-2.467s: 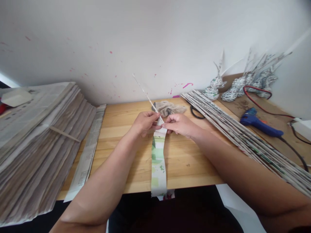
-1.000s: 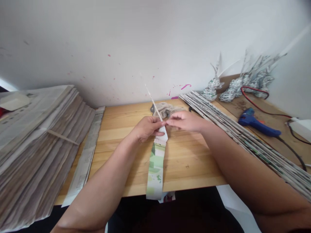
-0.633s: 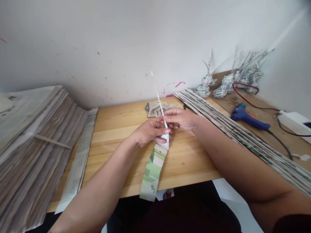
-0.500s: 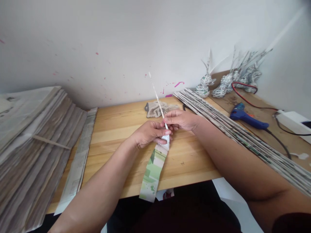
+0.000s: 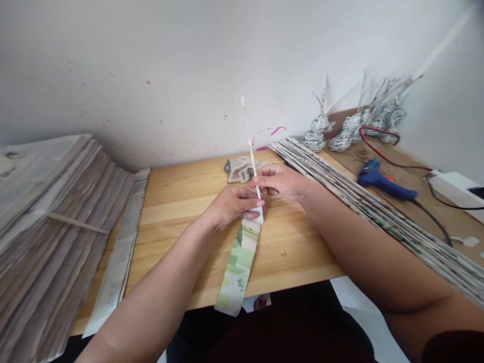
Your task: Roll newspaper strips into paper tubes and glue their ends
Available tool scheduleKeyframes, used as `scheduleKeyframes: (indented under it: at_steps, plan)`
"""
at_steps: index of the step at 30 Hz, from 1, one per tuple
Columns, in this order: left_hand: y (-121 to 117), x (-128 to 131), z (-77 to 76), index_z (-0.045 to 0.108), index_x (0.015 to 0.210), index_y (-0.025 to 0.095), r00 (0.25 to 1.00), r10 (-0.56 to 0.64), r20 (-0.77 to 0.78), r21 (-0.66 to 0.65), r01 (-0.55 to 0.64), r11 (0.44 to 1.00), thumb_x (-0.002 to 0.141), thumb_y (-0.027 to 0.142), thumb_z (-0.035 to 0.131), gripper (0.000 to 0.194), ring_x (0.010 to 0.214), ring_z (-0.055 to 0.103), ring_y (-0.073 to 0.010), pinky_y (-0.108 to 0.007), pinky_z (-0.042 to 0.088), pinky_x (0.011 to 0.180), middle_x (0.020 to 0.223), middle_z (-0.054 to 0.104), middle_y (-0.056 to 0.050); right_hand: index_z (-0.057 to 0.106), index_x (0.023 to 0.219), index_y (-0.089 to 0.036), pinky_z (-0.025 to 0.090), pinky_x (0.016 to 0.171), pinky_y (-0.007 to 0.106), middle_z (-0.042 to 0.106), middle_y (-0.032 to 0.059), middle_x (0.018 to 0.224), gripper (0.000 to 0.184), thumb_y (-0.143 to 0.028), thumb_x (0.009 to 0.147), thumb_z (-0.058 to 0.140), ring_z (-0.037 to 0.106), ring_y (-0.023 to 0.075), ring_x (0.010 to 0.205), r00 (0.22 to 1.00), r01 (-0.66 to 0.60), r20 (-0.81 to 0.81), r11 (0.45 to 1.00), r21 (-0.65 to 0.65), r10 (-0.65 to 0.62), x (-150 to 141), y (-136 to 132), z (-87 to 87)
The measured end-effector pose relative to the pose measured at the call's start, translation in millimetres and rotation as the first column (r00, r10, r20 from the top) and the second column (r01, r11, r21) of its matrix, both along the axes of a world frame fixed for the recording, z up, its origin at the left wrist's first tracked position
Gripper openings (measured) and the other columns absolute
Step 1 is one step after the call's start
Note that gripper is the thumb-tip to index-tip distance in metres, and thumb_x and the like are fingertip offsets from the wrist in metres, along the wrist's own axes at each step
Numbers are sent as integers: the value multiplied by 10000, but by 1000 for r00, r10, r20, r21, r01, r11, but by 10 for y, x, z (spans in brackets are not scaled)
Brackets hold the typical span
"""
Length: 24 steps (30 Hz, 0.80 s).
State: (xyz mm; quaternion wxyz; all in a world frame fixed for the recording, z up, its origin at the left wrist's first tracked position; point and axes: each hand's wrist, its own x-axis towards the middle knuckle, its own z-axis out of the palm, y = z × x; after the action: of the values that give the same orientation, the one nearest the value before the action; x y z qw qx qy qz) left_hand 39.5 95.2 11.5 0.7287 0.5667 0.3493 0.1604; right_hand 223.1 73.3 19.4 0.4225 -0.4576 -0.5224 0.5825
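A green and white paper strip [image 5: 237,269] runs up from the table's front edge and narrows into a thin rolled paper tube [image 5: 249,136] that points up toward the wall. My left hand [image 5: 238,206] pinches the strip where it turns into the tube, thumb on top. Just above it, my right hand [image 5: 276,182] has the tube between thumb and fingers. The strip's lower end hangs over the table edge. Some of the fingers on both hands are hidden behind the paper.
Tall newspaper stacks [image 5: 56,242] and flat strips [image 5: 121,257] lie left. A grey glove or cloth [image 5: 240,170] is behind my hands. To the right are rolled paper tubes [image 5: 340,196], a blue glue gun [image 5: 385,181], woven paper figures [image 5: 316,133] and a white power strip [image 5: 457,189].
The tube has swung more upright, its tip moving right and up. My right hand has shifted slightly up and left along it. My left hand stays nearly in place.
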Motion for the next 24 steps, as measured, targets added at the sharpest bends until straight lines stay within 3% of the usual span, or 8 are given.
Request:
scheduleKeyframes:
  at_steps: [13,19,24]
  plan:
    - [-37,20,-29,739,745,138,1000,24,-1,24,-24,999,666,239,815,149,685,659,-121,-279,570,727,729,675,-31,559,636,-164,214,402,194,426,-65,519,364,-440,710,785,348,41,460,994,113,1,991,65,-113,-44,0,-9]
    - [-42,15,-13,716,756,124,1000,11,-25,-3,-11,1000,653,241,827,192,683,644,-107,-263,565,700,741,657,-19,701,846,-131,237,385,178,524,-18,573,363,-481,755,737,474,72,527,998,-59,-5,998,4,59,43,-15,15]
    - [-62,12,-20,651,741,126,998,-52,-21,-30,52,998,644,286,839,265,686,634,-102,-299,573,730,704,604,23,700,790,-112,240,382,168,517,-20,555,349,-452,738,758,453,62,507,999,-49,-11,999,18,49,48,9,-31]
